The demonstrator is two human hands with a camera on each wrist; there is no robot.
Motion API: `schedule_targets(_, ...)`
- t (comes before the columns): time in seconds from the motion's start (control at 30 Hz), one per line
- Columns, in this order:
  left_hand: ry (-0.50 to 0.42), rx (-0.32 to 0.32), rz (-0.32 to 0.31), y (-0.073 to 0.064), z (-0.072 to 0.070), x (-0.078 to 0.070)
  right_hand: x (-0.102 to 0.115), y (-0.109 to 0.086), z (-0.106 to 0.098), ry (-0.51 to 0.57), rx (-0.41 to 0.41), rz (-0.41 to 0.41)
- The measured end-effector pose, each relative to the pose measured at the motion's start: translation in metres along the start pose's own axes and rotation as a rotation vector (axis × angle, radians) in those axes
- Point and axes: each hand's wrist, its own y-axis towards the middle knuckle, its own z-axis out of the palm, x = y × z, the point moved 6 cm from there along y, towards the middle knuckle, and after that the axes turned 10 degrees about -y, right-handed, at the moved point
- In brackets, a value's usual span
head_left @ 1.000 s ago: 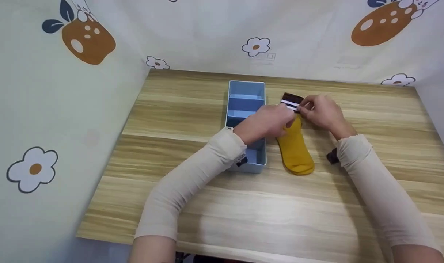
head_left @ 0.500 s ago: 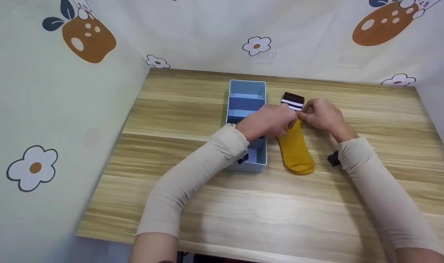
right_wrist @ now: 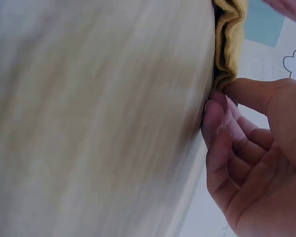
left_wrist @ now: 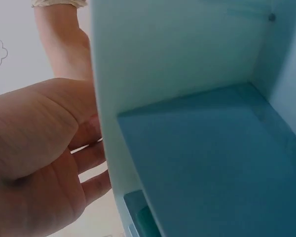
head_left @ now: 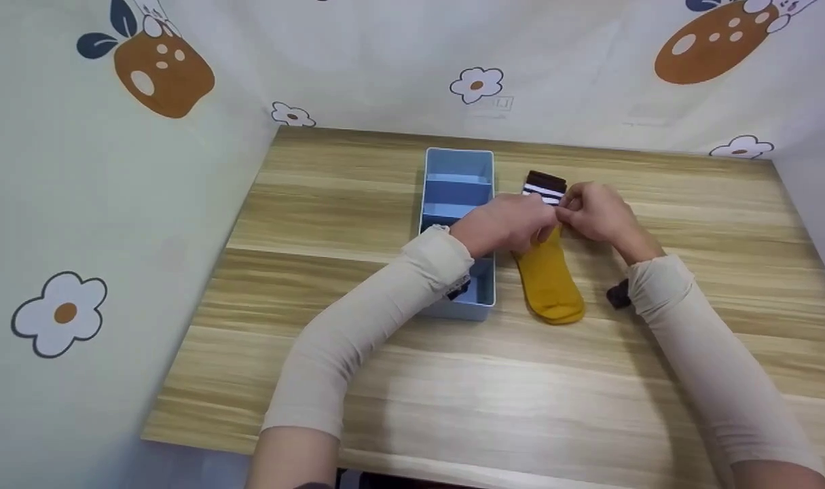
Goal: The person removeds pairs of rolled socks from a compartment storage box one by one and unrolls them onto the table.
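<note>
A mustard-yellow sock lies flat on the table, toe towards me, its dark brown cuff with white stripes pointing away. Below the cuff, the right hand pinches the sock's right edge between thumb and fingers. In the right wrist view, the same right hand grips the folded yellow layers just at the tabletop. The left hand reaches over the blue box and bends its fingers onto the sock beneath the cuff; its fingertips are mostly hidden. In the left wrist view, the box wall partly covers the left hand.
A long light-blue divided box stands just left of the sock, under the left forearm. The wood-grain table reaches a patterned wall covering at the back. Small dark devices sit at both wrists, such as the right wrist device.
The right hand has shifted slightly down along the sock's edge, uncovering more of the striped cuff. The left hand and forearm have moved a little to the right. Sock and box stay in place.
</note>
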Motion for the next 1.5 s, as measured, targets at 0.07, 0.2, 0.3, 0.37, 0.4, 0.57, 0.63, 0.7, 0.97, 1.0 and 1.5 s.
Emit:
schedule_targets(0.07,0.033,-0.040,-0.004,-0.001,0.001,0.003,0.000,-0.001,-0.001,0.015,-0.013,-0.002)
schedule_targets(0.2,0.073,-0.097,-0.016,-0.002,0.004,0.009,0.000,-0.003,-0.003,0.040,-0.045,0.004)
schedule_targets(0.3,0.083,-0.089,-0.029,-0.002,0.007,0.012,0.000,-0.005,-0.003,0.075,-0.050,0.003)
schedule_targets(0.37,0.088,-0.079,-0.036,-0.002,0.008,0.013,0.000,-0.006,-0.003,0.101,-0.051,-0.003)
schedule_targets(0.4,0.085,-0.075,-0.038,-0.002,0.009,0.013,0.000,-0.006,-0.003,0.111,-0.052,-0.008)
schedule_targets(0.57,0.052,-0.074,-0.029,-0.002,0.007,0.015,0.000,-0.006,-0.001,0.147,-0.045,-0.030)
schedule_targets(0.63,0.037,-0.077,-0.024,-0.002,0.006,0.015,0.000,-0.006,-0.001,0.155,-0.038,-0.033)
schedule_targets(0.7,0.027,-0.079,-0.022,-0.002,0.004,0.015,-0.001,-0.006,0.000,0.157,-0.037,-0.033)
schedule_targets(0.97,0.092,-0.099,-0.079,0.000,0.004,0.018,0.000,-0.007,0.003,0.196,0.003,-0.055)
schedule_targets(1.0,0.087,-0.094,-0.080,0.000,0.005,0.018,0.000,-0.007,0.003,0.203,0.010,-0.056)
schedule_targets(1.5,0.026,0.012,0.075,0.001,0.015,0.010,-0.001,-0.014,0.003,0.199,0.023,-0.079)
